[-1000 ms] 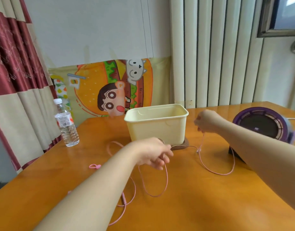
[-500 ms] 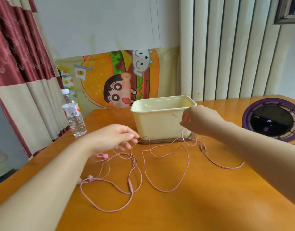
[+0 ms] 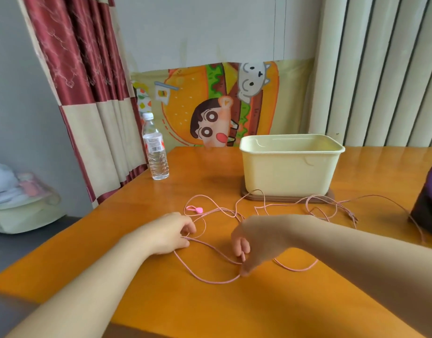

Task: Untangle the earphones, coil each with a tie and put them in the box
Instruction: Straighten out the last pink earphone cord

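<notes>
Earphone cable: pink, loose on table; loops run from between the hands back to the box front and out to the right; strands cross several times, can't tell if it's one set or more
Left hand: fingers curled in, tips pinch a strand at the left end of the near loop; exact contact is hidden under the knuckles
Right hand: back of hand up, thumb and curled fingers nip the cable at the right end of the same loop; a stretch of cable passes under the wrist, hidden
Tie: small pink loop with a bead end, flat on table just beyond left hand, beside a strand; touching or not is unclear
Box: cream plastic, open top, upright on dark wooden base; only the far inner wall shows, bottom out of sight
Cable end: small darker piece right of the box front, plug or remote, too small to tell; can't make out the earbuds
Purple device: cut off at right edge, a strand passes just beside its base
Water bottle: clear, white cap, upright, far left of table, well apart from the cable
Off-table left: pale object, blurred, can't identify
Backdrop: red-and-cream curtain, cartoon burger poster with its lower edge behind the table, cream pleated curtain
</notes>
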A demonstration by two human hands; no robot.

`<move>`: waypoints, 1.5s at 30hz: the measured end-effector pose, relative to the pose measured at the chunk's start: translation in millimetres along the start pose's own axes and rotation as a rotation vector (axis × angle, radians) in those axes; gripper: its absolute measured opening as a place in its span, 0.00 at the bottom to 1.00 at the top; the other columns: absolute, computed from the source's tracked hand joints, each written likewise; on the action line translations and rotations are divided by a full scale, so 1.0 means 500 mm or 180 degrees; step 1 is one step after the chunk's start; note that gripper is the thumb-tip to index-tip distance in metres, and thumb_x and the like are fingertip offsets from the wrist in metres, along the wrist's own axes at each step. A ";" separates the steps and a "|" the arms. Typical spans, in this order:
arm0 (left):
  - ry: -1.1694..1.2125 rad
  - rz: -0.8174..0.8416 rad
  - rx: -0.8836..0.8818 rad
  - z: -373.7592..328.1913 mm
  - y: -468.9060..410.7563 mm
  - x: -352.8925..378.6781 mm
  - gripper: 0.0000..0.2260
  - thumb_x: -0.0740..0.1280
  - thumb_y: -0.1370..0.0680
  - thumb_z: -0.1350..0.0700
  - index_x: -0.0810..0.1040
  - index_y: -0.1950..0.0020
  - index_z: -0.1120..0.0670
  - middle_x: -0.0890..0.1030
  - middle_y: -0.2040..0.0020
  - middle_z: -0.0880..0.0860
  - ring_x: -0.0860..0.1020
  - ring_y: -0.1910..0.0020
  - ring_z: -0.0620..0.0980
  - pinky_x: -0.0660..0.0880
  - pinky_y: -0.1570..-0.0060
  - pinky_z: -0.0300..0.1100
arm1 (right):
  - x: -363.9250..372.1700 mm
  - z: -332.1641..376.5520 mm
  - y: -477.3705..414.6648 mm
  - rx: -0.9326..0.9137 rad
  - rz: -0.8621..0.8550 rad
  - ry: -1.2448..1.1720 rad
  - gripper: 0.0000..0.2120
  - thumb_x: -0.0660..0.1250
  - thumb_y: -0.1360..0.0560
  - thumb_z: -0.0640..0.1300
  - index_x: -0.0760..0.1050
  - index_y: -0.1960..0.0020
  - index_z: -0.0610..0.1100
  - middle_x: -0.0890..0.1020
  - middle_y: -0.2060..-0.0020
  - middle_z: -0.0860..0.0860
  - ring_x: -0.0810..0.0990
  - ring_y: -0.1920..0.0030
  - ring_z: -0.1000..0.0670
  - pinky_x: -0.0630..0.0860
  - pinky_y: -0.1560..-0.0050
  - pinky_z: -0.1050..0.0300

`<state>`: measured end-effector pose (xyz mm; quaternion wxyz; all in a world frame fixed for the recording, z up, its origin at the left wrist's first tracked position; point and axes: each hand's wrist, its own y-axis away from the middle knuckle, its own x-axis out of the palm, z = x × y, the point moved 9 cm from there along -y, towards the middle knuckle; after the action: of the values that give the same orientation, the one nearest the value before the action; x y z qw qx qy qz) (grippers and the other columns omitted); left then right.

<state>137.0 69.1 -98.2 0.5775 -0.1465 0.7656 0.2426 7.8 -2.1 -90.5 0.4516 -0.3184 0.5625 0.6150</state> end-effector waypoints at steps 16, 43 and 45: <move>0.1015 -0.1016 -0.0031 0.011 0.031 -0.091 0.07 0.62 0.20 0.53 0.78 0.54 0.47 0.79 0.58 0.46 0.79 0.64 0.47 0.76 0.63 0.43 | -0.036 -0.059 0.033 0.0168 -0.0614 -0.0292 0.10 0.65 0.23 0.45 0.78 0.42 0.48 0.80 0.46 0.52 0.78 0.47 0.52 0.77 0.46 0.59; 0.3482 0.0342 0.0288 -0.038 0.085 -0.077 0.13 0.58 0.18 0.54 0.72 0.36 0.42 0.79 0.51 0.55 0.74 0.68 0.47 0.73 0.64 0.43 | -0.014 0.036 -0.019 -0.0494 -0.1208 0.0458 0.10 0.64 0.22 0.45 0.76 0.42 0.50 0.76 0.46 0.51 0.78 0.49 0.48 0.78 0.51 0.51; 0.3439 0.0330 0.0116 -0.034 0.084 -0.073 0.11 0.57 0.18 0.54 0.72 0.37 0.46 0.78 0.52 0.56 0.74 0.68 0.47 0.75 0.67 0.40 | -0.009 0.031 -0.019 -0.0559 -0.1188 0.0755 0.10 0.62 0.21 0.42 0.75 0.42 0.49 0.74 0.45 0.50 0.77 0.49 0.46 0.78 0.52 0.49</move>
<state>112.6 93.2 -51.3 0.0914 -0.2025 0.9638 0.1476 20.0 11.9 -87.9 0.4588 -0.5249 0.4873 0.5257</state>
